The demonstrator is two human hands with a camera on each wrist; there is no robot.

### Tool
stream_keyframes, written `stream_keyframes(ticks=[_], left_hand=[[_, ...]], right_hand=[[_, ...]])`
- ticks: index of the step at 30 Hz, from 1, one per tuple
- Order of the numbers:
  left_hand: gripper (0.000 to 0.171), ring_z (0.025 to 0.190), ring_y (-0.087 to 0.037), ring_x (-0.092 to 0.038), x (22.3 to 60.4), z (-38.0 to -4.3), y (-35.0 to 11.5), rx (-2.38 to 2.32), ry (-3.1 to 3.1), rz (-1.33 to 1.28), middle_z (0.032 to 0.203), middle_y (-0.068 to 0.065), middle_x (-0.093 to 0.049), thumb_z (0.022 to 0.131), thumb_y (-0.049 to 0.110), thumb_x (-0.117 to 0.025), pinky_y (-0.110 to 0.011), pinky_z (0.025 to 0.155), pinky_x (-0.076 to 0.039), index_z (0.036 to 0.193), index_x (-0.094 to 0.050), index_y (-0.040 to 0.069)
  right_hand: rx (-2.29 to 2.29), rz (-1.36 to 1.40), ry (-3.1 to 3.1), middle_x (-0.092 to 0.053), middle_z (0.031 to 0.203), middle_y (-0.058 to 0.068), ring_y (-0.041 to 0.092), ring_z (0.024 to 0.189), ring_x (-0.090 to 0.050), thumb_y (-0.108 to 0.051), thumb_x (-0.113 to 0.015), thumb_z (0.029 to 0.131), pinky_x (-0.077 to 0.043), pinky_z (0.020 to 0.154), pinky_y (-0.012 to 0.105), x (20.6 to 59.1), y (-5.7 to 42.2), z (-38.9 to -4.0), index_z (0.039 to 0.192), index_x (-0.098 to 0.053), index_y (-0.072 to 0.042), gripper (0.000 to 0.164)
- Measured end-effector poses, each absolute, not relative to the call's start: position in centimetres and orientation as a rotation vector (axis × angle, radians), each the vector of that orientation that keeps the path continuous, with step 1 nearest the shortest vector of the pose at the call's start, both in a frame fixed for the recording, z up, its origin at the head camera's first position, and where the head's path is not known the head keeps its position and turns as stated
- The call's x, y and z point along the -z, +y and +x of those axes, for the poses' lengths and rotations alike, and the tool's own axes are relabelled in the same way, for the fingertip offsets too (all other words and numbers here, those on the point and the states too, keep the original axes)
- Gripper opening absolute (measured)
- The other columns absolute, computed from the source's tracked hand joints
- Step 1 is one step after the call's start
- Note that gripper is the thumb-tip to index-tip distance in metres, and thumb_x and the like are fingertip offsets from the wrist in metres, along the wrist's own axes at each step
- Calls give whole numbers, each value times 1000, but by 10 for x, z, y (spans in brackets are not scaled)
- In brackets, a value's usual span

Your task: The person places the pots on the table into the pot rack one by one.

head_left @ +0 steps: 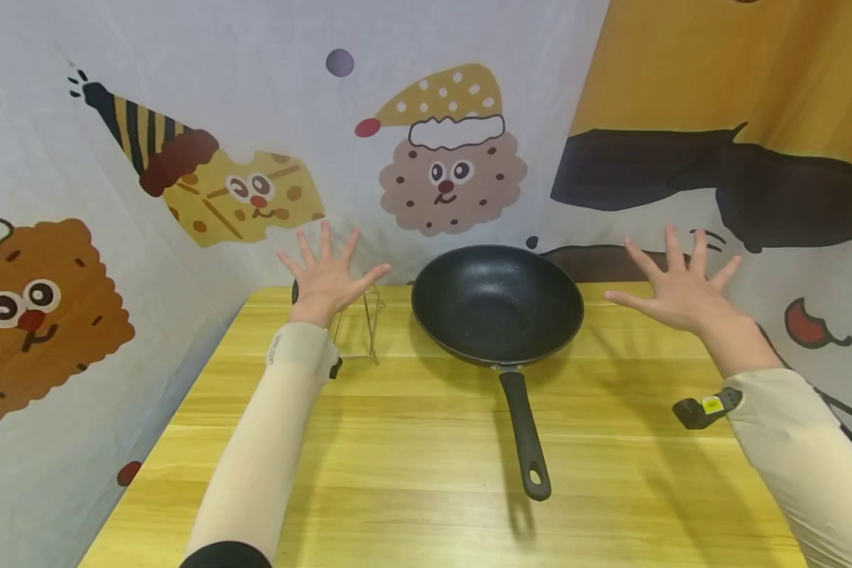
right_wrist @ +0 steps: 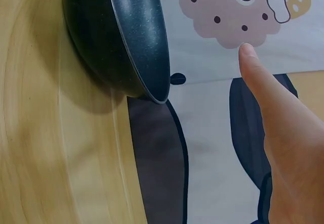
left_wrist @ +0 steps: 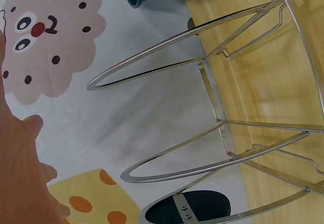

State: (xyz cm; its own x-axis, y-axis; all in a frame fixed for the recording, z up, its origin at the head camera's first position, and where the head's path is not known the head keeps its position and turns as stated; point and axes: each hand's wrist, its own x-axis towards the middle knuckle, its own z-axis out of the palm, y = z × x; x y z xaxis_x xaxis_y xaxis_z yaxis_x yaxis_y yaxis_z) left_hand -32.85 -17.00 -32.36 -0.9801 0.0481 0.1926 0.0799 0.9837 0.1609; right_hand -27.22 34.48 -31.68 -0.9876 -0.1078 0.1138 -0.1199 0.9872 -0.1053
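Note:
A black frying pan with a deep bowl sits on the wooden table, its dark handle pointing toward me. Left of it stands a metal wire rack, partly hidden behind my left hand. That hand is raised with fingers spread, holding nothing. Seen from the left wrist, the rack shows looped silver bars and a dark oval piece. My right hand is held up to the right of the pan, fingers spread and free of anything. From the right wrist, the pan's side appears apart from the thumb.
The yellowish wooden table reaches back to a cloth backdrop printed with cartoon biscuits and cheese. Each wrist wears a strap; a small black device sticks out from the right one.

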Motion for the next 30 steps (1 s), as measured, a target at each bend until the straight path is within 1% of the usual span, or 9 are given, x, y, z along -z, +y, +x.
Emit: stream_keyframes(ticks=[4,9,12,16,23,26,30], left_hand=[[100,148,-56,18,322,-328,-170,261,-2940,-95,164,-10,27,78,95,-19,-82,104,18,159,1,41],[100,146,-56,22,318,-327,-169,279,-2938,-100,162,-9,31,79,94,-19,-81,105,19,160,0,39],[99,146,-55,25,315,-327,-169,280,-2937,-103,162,-9,31,79,94,-18,-80,106,20,159,2,40],[100,145,-54,26,312,-325,-169,291,-2933,-108,163,-9,30,79,95,-18,-80,106,20,159,3,40],[100,146,-55,23,307,-321,-170,300,-2906,-108,166,-14,22,79,94,-21,-80,107,18,159,4,39],[100,145,-55,25,306,-317,-173,326,-2888,-114,166,-14,21,80,93,-23,-79,108,18,159,6,40],[99,146,-55,24,306,-312,-178,341,-2863,-108,165,-13,23,80,93,-23,-79,110,15,158,7,40]], right_hand=[[-171,170,-3012,37,158,18,50,137,44,-77,-42,89,22,86,90,317,349,-272,160,4,-33,96],[-172,153,-3001,35,158,20,52,137,43,-77,-42,89,22,86,90,317,354,-271,160,6,-34,96],[-173,138,-2999,35,158,21,54,137,41,-77,-42,90,20,86,91,317,357,-269,160,6,-33,96],[-187,131,-2997,35,158,22,57,136,39,-76,-42,90,21,85,91,316,360,-267,160,7,-31,96],[-205,131,-2992,33,158,23,57,136,39,-74,-42,91,21,85,91,315,363,-262,160,8,-31,95],[-209,126,-2995,33,158,24,57,136,39,-74,-41,92,20,85,91,315,364,-260,160,9,-30,94],[-204,111,-2999,28,159,28,59,137,37,-74,-39,93,20,85,91,316,364,-258,160,10,-29,94]])
